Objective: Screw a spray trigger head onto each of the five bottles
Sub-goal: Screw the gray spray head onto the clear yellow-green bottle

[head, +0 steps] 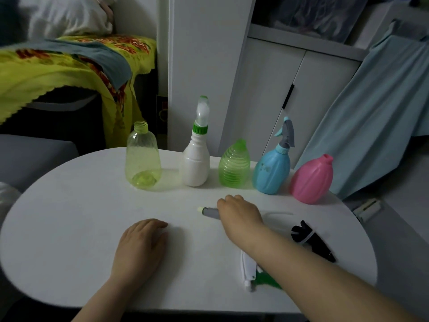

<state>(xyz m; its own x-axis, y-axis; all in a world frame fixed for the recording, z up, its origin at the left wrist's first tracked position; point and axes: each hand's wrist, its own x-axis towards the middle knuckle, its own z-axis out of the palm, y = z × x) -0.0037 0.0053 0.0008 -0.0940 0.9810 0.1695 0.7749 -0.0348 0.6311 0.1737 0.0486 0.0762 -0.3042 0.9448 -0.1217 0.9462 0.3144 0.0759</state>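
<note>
Five bottles stand in a row at the back of the white table (69, 228): a clear yellow-green bottle (143, 159) with an open neck, a white bottle (196, 163) with a green-collared trigger head, a ribbed green bottle (234, 166), a blue bottle (271, 170) with a grey-blue trigger head, and a pink bottle (311, 180) with an open neck. My right hand (239, 212) curls over a grey trigger head (209, 210) lying on the table. My left hand (141, 242) rests on the table with its fingers loosely bent. A white-green trigger head (249, 270) and a black trigger head (308, 239) lie under and beside my right forearm.
A white cabinet (267, 89) stands behind the table, with blue cloth (371, 124) hanging at the right. A yellow-green blanket (46, 73) covers furniture at the back left. A grey seat (27, 156) lies left of the table.
</note>
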